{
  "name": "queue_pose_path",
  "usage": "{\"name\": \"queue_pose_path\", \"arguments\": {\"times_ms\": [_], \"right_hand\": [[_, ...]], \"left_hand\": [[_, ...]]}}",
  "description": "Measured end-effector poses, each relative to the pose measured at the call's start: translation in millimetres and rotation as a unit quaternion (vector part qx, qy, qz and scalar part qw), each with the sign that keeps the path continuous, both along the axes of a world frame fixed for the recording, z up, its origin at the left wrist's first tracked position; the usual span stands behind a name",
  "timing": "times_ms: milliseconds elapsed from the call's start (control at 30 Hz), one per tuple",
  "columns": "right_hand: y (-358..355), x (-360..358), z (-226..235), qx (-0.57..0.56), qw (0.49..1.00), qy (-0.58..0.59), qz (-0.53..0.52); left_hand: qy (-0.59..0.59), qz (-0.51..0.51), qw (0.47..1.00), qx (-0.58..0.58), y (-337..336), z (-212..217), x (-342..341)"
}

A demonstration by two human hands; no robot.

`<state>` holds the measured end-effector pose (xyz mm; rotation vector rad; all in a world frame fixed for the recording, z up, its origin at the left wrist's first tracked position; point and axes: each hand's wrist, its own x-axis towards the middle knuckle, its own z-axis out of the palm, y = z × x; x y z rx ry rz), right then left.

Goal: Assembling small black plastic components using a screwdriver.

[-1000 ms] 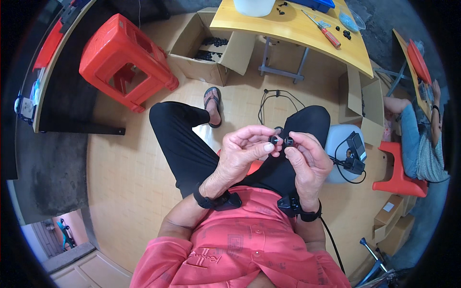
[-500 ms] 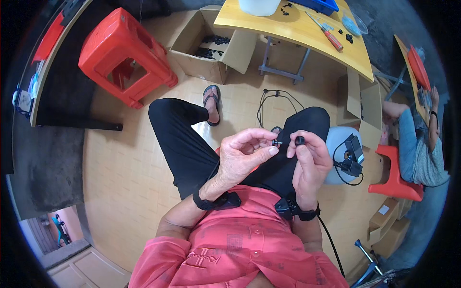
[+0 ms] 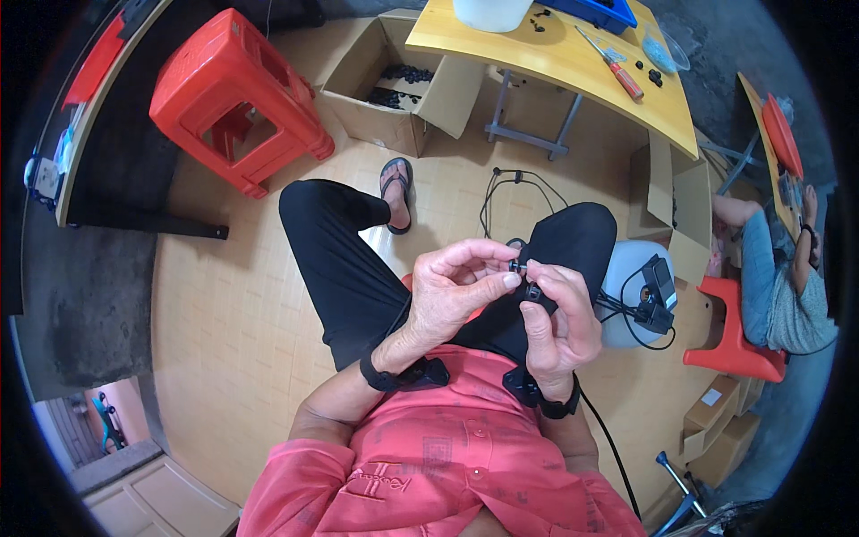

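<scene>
small black fitting pinched between both hands above the lap

your left hand [image 3: 452, 291] and right hand [image 3: 559, 313] met over your knees, fingertips together on a small black part [image 3: 522, 268] with a thin black cable [image 3: 501, 183] running from it, as far as could be told, to the floor ahead of you. the left thumb and forefinger were closed narrowly on the near end of the part; the right thumb and forefinger were closed on its other end, with a second dark piece just below them. the remaining fingers of both hands were curled loosely. the part sat in the air in front of your chest, above the black trousers, touching nothing but your fingertips.

judged from its size, the part was very light, rigid and likely smooth plastic, so it could have slipped or twisted out of a weak pinch; the cable was soft and would have followed wherever the part went. the best hold appeared to be on the hard body at each end, not on the cable.

around you: a red plastic stool [image 3: 234, 98] to the front left, an open cardboard box [image 3: 394, 85] holding dark parts, a yellow table [image 3: 555, 63] with a red-handled screwdriver [image 3: 613, 67], and another person's arm [image 3: 810, 224] at the far right.
</scene>
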<state>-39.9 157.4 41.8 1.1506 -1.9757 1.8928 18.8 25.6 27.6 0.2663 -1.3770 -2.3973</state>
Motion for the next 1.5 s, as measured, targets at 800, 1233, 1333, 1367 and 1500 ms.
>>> {"name": "queue_pose_path", "arguments": {"times_ms": [800,1233,1333,1367,1500], "right_hand": [[-4.1,2.1,4.2,0.059,0.997,0.047,-0.032],[0.2,2.9,5.2,0.0,0.998,-0.059,0.007],[2.1,-0.8,6.0,-0.039,0.991,-0.12,0.039],[1.8,-0.8,5.6,-0.04,0.991,-0.12,0.038],[3.8,-3.4,-3.1,-0.117,0.94,-0.316,0.06]], "left_hand": [[-0.009,-0.087,0.982,0.169,-8.5,-1.9,-0.9],[0.024,-0.108,0.977,0.182,-7.8,-3.1,-4.4],[0.038,-0.119,0.976,0.18,-8.1,-4.6,-4.5],[0.038,-0.12,0.976,0.179,-7.9,-4.4,-3.9],[0.032,-0.095,0.988,0.12,-5.6,-3.0,-1.1]]}}
